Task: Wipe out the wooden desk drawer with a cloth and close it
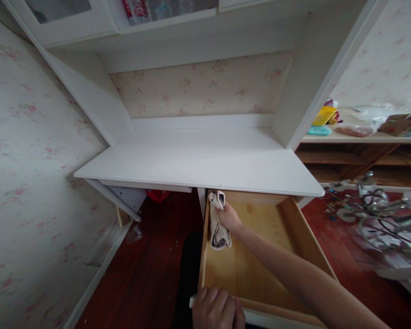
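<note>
Now, cloth: here it is, the beige cloth [215, 224], bunched into a long bundle with darker grey folds showing at both ends, lying lengthwise along the left inner side of the drawer.
Right hand: right on it! The right hand [229, 218] comes in from the right and has the cloth pinched, fingers closed around its upper half, forearm stretched across the drawer.
Left hand: down at the bottom, the left hand [214, 308] has its fingers folded side by side over the near edge of the drawer, clasping the front panel.
Drawer: pulled well out, the drawer [267, 217] shows a pale, bare wooden bottom to the right of the cloth.
Tabletop: directly above the drawer's far end sits the white tabletop [205, 157], with flowered wallpaper [205, 89] behind it.
Floor: dark red boards, the floor [150, 265], and a red object [157, 195] under the tabletop, too shadowed to make out.
Shelf: off right, the wooden shelf [329, 157] carries a yellow item [324, 115] and clear plastic [380, 114]; below, a jumble of metal parts [390, 214], blurred.
</note>
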A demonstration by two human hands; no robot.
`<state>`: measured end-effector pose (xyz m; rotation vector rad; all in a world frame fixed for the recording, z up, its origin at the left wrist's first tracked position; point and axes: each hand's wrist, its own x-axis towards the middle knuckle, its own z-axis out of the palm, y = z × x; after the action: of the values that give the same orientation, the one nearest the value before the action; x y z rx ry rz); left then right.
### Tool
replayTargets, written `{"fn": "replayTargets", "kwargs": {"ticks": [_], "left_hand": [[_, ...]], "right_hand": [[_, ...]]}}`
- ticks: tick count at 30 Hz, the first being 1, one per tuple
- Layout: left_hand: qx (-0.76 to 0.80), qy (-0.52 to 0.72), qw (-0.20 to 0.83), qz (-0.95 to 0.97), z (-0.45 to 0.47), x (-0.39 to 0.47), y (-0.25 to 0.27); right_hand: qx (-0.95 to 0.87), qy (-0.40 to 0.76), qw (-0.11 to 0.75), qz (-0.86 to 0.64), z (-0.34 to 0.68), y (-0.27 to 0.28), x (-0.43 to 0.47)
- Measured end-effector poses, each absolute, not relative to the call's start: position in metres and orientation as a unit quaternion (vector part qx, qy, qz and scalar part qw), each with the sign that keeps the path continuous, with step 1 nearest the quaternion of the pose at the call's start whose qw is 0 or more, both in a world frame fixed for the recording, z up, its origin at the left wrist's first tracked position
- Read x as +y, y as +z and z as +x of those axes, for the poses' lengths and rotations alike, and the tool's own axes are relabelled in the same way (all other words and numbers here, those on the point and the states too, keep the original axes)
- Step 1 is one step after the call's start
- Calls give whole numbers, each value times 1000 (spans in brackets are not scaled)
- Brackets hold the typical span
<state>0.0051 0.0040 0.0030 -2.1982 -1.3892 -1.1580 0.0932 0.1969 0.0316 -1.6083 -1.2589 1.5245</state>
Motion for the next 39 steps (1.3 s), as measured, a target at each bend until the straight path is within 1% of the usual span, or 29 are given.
{"fn": "replayTargets", "kwargs": {"ticks": [2,3,6,8,9,13,19,22,25,28,31,36,39], "left_hand": [[-484,-400,141,-765,5,4,3],[-484,-400,139,-766,5,4,3],[-479,-399,145,-768,5,5,3],[-474,-401,150,-770,4,6,3],[-474,-401,151,-769,4,6,2],[-479,-401,138,-769,3,4,1],[-475,-406,138,-769,3,1,0],[-471,-405,149,-770,2,1,-1],[-450,-422,154,-772,-1,-2,-1],[-427,-435,122,-784,-9,-9,0],[-433,-431,73,-789,-25,-18,6],[-506,-445,113,-730,-57,-22,21],[-539,-483,96,-684,-64,-16,30]], "right_hand": [[-546,514,283,-597,98,40,170],[-640,455,256,-564,100,43,155],[-854,335,172,-360,100,39,118],[-908,301,124,-264,97,28,107],[-919,288,110,-247,96,22,108],[-926,226,109,-282,91,5,146],[-925,152,79,-340,91,7,233],[-925,139,73,-346,89,8,247],[-922,139,78,-354,88,10,238],[-919,154,83,-355,91,20,214],[-922,191,76,-329,95,34,178],[-924,281,42,-256,98,55,110],[-915,327,34,-235,102,60,83]]}}
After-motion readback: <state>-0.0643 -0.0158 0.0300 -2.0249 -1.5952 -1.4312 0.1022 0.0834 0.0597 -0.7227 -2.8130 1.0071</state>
